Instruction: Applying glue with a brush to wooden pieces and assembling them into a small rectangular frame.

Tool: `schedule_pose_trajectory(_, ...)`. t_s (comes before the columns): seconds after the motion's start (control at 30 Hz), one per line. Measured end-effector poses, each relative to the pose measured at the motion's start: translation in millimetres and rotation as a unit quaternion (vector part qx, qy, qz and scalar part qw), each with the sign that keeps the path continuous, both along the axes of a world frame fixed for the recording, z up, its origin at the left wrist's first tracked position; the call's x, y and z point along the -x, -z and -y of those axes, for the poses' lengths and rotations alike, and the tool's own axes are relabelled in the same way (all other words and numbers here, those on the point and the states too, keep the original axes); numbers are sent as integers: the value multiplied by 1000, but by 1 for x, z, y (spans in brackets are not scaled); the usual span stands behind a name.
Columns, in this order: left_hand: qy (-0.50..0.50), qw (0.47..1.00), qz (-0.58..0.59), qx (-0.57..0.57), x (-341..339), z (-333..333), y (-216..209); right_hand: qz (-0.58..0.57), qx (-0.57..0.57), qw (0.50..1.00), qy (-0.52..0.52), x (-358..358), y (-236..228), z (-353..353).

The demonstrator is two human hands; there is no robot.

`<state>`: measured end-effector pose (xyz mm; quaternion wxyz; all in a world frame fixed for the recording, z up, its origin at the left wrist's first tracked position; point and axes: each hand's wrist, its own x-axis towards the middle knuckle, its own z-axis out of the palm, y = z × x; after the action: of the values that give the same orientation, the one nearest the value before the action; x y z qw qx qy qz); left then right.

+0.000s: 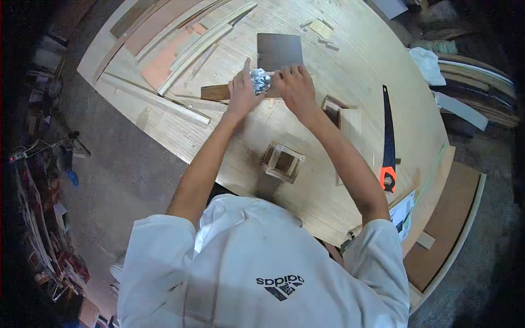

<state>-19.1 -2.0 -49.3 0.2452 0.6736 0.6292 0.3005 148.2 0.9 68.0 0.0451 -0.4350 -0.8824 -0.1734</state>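
At the far middle of the workbench, my left hand (242, 94) holds a shiny, crumpled silvery bundle (260, 81), perhaps foil or a clear bag; its contents cannot be made out. One finger of that hand points up. Close on its right, my right hand (297, 92) has its fingers curled down beside the bundle, and what they grip, if anything, is hidden. Under both hands lies a brown wooden strip (215, 93). A dark brown square board (279, 50) lies just beyond them. Nearer my body stands a small open wooden box frame (284, 162).
A handsaw (388, 136) with an orange handle lies at the right. Beneath my right forearm is another small wooden box (349, 124). Long wood strips (205, 49) cover the workbench's (322, 210) far left. Small offcuts (320, 28) lie at the back, papers (403, 210) near the right edge.
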Motion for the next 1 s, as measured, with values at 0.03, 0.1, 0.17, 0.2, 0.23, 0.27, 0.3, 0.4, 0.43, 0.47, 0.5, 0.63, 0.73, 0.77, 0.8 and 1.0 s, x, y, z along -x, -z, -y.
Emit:
schedule_pose_trajectory(0.03, 24, 999, -2, -26, 1, -1, -3, 34, 23, 999, 0, 0, -2, -3)
schedule_pose_trajectory(0.1, 59, 995, -12, -80, 4, -5, -8, 68, 46, 997, -2, -3, -3, -7)
schedule_pose_trajectory(0.17, 91, 991, -33, -91, 10, -9, -13, 25, -6, 999, -32, -13, -1, -9)
schedule_pose_trajectory(0.2, 126, 985, -54, -102, 14, -11, -15, 22, 11, 999, -24, -16, 1, -9)
schedule_pose_trajectory(0.23, 124, 986, -54, -101, 17, -12, -16, 22, 11, 999, -25, -18, 1, -7)
schedule_pose_trajectory(0.27, 141, 982, -64, -112, 20, -12, -17, 33, 29, 999, -14, -19, 1, -5)
schedule_pose_trajectory(0.3, 158, 977, -73, -123, 22, -13, -18, 43, 47, 998, -3, -21, 1, -4)
schedule_pose_trajectory(0.4, 189, 971, -82, -125, 20, -17, -24, 25, 25, 999, 7, -34, 11, 2)
schedule_pose_trajectory(0.43, 189, 970, -82, -126, 21, -18, -24, 24, 23, 999, 8, -36, 14, 3)
schedule_pose_trajectory(0.47, 217, 966, -74, -122, 21, -20, -24, 24, 36, 999, 24, -37, 16, 4)
schedule_pose_trajectory(0.5, 244, 960, -66, -118, 21, -22, -24, 24, 49, 998, 39, -40, 17, 4)
schedule_pose_trajectory(0.63, 285, 945, -86, -138, 17, -26, -29, 26, 105, 992, 64, -53, 23, 5)
schedule_pose_trajectory(0.73, 333, 923, -140, -135, 13, -34, -35, -31, 142, 986, 82, -69, 38, 6)
schedule_pose_trajectory(0.77, 349, 917, -153, -118, 11, -36, -37, -44, 165, 980, 101, -73, 43, 6)
schedule_pose_trajectory(0.8, 364, 911, -166, -100, 10, -39, -39, -57, 188, 973, 120, -77, 48, 7)
schedule_pose_trajectory(1.0, 364, 905, -170, -138, 16, -42, -31, -252, 405, 861, 177, -94, 77, 5)
